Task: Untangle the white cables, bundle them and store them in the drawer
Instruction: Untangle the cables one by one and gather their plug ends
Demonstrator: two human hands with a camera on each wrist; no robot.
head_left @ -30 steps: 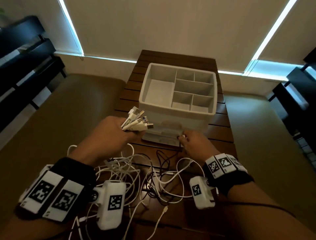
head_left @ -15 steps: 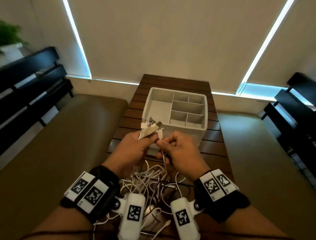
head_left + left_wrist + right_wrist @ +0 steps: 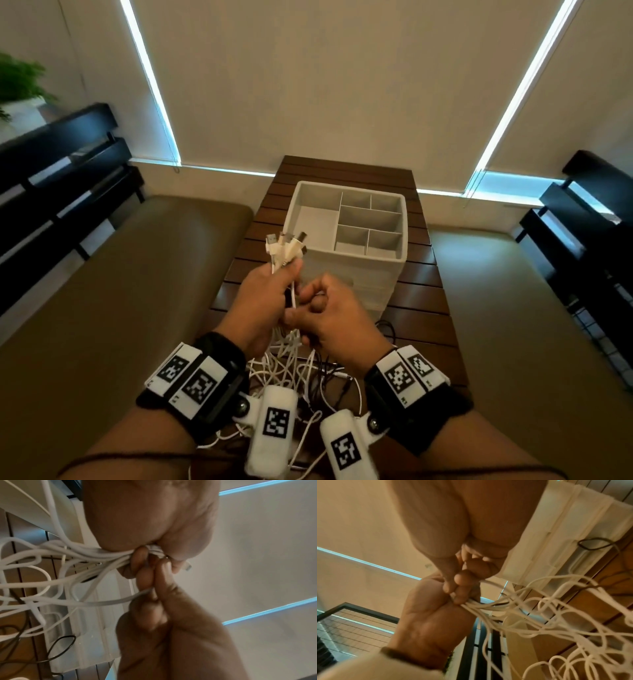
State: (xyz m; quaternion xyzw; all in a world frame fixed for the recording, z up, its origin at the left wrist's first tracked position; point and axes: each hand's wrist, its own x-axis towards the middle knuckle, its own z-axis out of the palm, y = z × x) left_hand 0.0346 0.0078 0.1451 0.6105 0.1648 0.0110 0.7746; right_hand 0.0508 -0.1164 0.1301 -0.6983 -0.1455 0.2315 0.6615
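My left hand (image 3: 270, 291) grips a bunch of white cables (image 3: 291, 356) just below their plug ends (image 3: 286, 246), which stick up above the fist. The cords hang in tangled loops (image 3: 556, 622) down to the table. My right hand (image 3: 325, 308) is right against the left and pinches one white cord (image 3: 109, 602) between thumb and fingers. The white drawer organiser (image 3: 349, 246) stands on the wooden table (image 3: 418, 308) just beyond both hands; its drawer front (image 3: 96, 639) shows low down, partly hidden by my hands.
A thin black cable (image 3: 387, 329) lies among the white ones by the organiser's base. The organiser's top tray has several empty compartments (image 3: 370, 219). Brown benches flank the narrow table. Dark shelving (image 3: 65, 178) stands at left and right.
My right hand left the drawer front and came up to the left hand, taking hold of one cord. Both hands lifted the bunch; the head view tilted up.
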